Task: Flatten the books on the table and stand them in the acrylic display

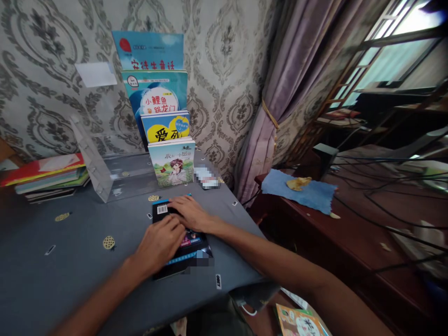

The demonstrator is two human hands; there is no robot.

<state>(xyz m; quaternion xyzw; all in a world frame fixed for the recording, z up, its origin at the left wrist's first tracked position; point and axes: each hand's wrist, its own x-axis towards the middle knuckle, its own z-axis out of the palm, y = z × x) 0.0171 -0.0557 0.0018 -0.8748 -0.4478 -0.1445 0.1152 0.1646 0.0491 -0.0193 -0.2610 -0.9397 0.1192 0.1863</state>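
Note:
A dark book (192,240) with blue strips and a barcode lies flat on the grey patterned tablecloth (87,280). My left hand (161,239) rests on its left half, fingers slightly bent and laid on the cover. Across the upper part of the same book lies my right hand (191,212), palm down with the fingers stretched leftward. The hands almost touch and hide much of the cover. Just behind them, a clear acrylic stand (129,186) holds several books in steps, the front one being a pale green picture book (175,163).
A pile of books (52,179) sits at the table's left. Right of the stand lies a small blurred-out item (206,178). Beyond the table's right edge, a blue cloth (297,189) lies on a dark red surface with cables. An orange book (299,322) is low at the bottom right.

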